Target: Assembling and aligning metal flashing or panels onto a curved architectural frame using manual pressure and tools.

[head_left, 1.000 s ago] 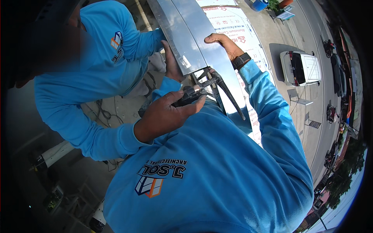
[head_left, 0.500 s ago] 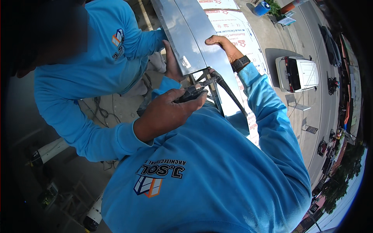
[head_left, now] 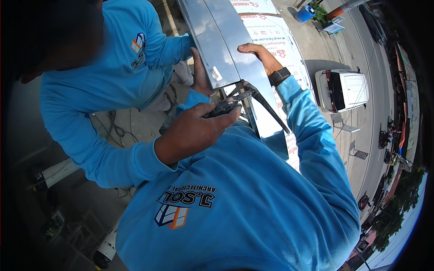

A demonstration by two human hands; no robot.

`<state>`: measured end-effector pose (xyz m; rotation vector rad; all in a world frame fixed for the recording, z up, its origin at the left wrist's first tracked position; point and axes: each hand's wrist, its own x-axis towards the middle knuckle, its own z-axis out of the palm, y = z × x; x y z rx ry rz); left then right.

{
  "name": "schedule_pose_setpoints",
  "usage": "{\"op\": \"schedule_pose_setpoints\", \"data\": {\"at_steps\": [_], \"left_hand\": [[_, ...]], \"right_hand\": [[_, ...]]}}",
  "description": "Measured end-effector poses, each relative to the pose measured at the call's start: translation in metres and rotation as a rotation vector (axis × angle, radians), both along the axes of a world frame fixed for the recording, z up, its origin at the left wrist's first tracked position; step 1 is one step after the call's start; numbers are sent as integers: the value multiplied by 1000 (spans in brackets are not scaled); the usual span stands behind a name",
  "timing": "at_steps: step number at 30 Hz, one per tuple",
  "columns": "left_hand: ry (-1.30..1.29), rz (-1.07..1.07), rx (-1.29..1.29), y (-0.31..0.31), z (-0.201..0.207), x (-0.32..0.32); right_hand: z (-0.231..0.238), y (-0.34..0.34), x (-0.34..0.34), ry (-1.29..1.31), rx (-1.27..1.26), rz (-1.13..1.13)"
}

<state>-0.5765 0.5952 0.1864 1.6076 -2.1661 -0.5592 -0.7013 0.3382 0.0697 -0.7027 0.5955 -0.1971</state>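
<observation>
A long, shiny silver sheet-metal panel (head_left: 221,40) with a lengthwise seam reaches away in front of my chest. My left hand (head_left: 200,74) is closed around its left edge near the close end. On the right side my right hand (head_left: 262,56), with a dark wristwatch, grips the panel, thumb on top; its other fingers are mostly hidden. A co-worker's hand (head_left: 194,131) comes across from the left, gripping a black hand tool (head_left: 222,108) that resembles a hand riveter. The tool's long, tapered handle (head_left: 269,108) slants down to the right, and its head meets the panel's close end.
The co-worker in a blue shirt (head_left: 104,86) stands close on the left. Printed film-covered sheets (head_left: 271,34) lie under and beyond the panel. Cables (head_left: 117,128) run over the floor at left. Rightward, a white van (head_left: 346,90) stands by the road, with a blue drum (head_left: 305,13) farther off.
The view has shifted slightly, so the van sits a little farther left. Both my hands keep their hold, and the co-worker's hand and tool have hardly moved.
</observation>
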Motion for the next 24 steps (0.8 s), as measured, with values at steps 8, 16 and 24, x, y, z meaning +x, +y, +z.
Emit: {"op": "schedule_pose_setpoints", "data": {"at_steps": [8, 16, 24], "left_hand": [[-25, 5, -25, 0, 0, -1], [-391, -192, -265, -6, -6, 15], [-246, -202, -134, -7, 1, 24]], "right_hand": [[12, 2, -2, -6, -16, -1], [2, -3, -3, -29, 11, -32], [7, -1, -5, 31, -46, 0]]}}
